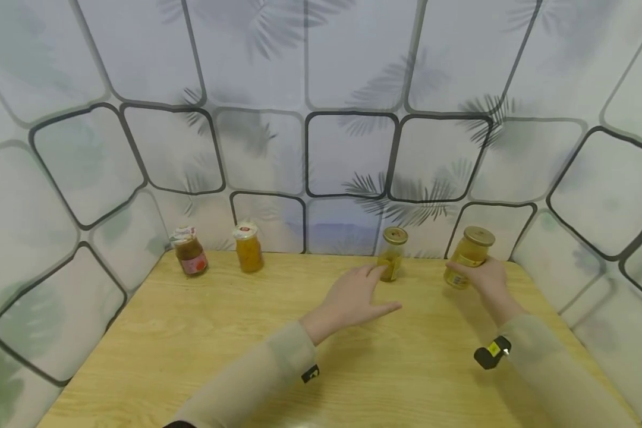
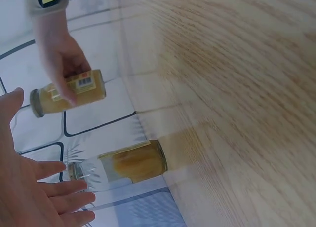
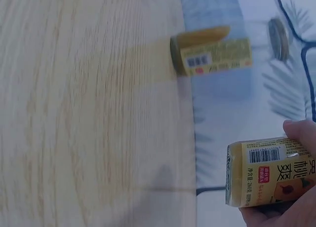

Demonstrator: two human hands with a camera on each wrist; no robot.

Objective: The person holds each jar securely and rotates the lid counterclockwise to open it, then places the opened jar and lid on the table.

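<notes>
My right hand (image 1: pixel 489 279) grips a gold-lidded glass jar (image 3: pixel 269 172) of yellow fruit, its label bearing a barcode and a peach picture. That jar is tilted and held off the tabletop, as the left wrist view shows. My left hand (image 1: pixel 350 299) has its fingers extended and thumb spread, reaching toward a second gold-lidded jar (image 1: pixel 392 252). This second jar stands upright on the table and looks only partly filled with yellow contents in the left wrist view. Whether the left fingertips touch it cannot be told.
Along the back of the wooden table (image 1: pixel 235 351) stand a brown-filled jar (image 1: pixel 191 255) with a pink label at the far left and an orange-filled jar (image 1: pixel 248 249) with a white lid. Patterned wall panels (image 1: pixel 353 154) enclose the back and both sides.
</notes>
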